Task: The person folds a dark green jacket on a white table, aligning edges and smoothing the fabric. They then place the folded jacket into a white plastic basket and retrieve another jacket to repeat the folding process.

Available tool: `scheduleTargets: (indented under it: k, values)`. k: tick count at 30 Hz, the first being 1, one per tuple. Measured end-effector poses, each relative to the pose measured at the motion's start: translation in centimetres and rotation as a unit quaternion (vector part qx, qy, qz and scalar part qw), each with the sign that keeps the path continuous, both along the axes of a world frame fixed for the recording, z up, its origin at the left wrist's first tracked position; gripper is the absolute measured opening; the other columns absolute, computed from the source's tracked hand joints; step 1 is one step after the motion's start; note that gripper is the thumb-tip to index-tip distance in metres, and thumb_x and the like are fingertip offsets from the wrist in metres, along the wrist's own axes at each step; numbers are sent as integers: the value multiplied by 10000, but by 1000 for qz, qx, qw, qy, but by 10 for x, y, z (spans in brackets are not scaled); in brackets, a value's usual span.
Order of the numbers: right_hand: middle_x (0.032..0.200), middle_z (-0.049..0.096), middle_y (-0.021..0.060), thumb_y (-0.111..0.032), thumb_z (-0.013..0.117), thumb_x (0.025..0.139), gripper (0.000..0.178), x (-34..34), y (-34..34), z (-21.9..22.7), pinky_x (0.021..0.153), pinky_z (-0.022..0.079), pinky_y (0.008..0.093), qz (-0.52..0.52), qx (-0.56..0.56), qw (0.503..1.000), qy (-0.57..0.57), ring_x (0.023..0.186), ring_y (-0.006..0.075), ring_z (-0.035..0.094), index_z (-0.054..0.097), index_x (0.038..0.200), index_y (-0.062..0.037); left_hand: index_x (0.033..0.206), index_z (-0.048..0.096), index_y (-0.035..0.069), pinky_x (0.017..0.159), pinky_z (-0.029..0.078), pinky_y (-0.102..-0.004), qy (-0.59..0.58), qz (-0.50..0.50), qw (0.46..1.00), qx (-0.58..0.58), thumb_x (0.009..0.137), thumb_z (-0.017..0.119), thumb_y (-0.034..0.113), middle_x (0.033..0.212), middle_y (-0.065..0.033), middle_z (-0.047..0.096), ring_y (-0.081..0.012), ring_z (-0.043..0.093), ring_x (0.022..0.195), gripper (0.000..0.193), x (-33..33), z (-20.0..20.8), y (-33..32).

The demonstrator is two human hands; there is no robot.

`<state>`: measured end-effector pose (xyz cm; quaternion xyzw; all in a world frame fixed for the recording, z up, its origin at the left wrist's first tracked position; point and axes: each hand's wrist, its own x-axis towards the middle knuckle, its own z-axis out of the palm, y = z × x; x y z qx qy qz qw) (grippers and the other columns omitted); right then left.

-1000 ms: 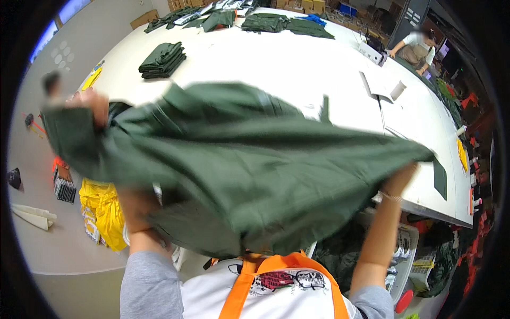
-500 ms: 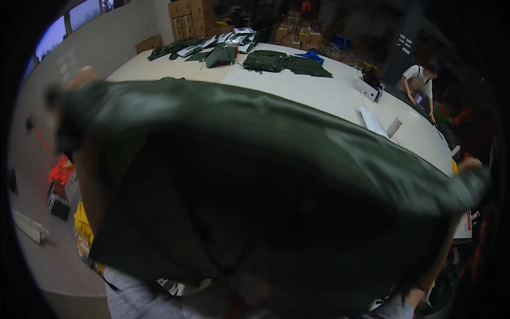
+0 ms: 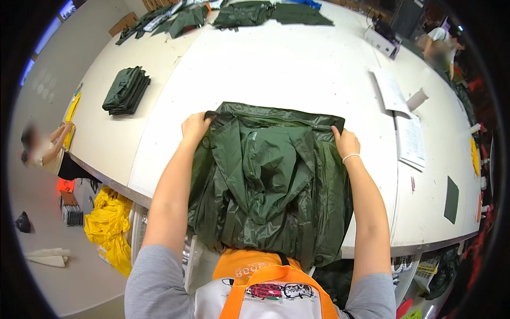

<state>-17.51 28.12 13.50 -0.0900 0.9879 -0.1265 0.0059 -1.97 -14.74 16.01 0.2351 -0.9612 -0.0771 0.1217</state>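
Note:
A dark green, shiny rain jacket (image 3: 271,159) lies partly on the white table, its lower part hanging over the near edge toward me. The hood is at its middle, with loose folds on both sides. My left hand (image 3: 195,127) is closed on the far left corner of the jacket, thumb and fingers pinching the cloth. At the far right corner my right hand (image 3: 348,142) grips the same jacket, its thumb on top. Between the hands the far edge is drawn out nearly straight.
A stack of folded green garments (image 3: 126,90) sits at the left. More green garments (image 3: 244,14) lie along the back. Paper sheets (image 3: 409,138), a white roll (image 3: 418,99) and a box (image 3: 378,42) are at right. Yellow cloth (image 3: 109,223) bulges below the left edge. Two people stand at the sides.
The jacket has come down from being held up, spread wide and blurred in front of me, onto the table. My hands are lower and closer together, still gripping it.

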Motion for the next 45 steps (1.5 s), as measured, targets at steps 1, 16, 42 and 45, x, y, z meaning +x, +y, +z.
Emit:
scheduleTargets:
  k: [1,16,42,45]
  values:
    - [789,662,216,-547,447,915,573,-12,-2,-26,682,521,454,-8,13,1000,-21,768,389,650,653,851,-16,910,705,130,685,498,-404,-41,26,998,29,837,608,430,800,-133,678,-317,650,788,324,-13,-22,1]
    - [1085,574,195,-350,745,756,740,12,-9,-33,828,479,379,100,-99,978,151,963,316,573,413,1303,22,1016,614,6,742,484,-406,154,32,987,45,778,696,415,965,-169,630,-305,600,889,480,5,-50,-6]
    - [928,681,159,-243,595,830,311,144,-164,-54,775,497,360,440,11,701,-562,848,258,643,638,958,38,800,548,59,714,508,-302,168,-14,409,897,903,548,140,819,-60,627,-149,611,760,131,115,57,167]
    - [996,683,123,-286,603,858,392,136,-154,-44,811,489,328,368,-85,725,-576,904,190,632,612,1061,49,811,593,12,700,518,-268,183,-42,480,857,909,542,109,792,-49,640,-122,623,719,147,120,50,154]
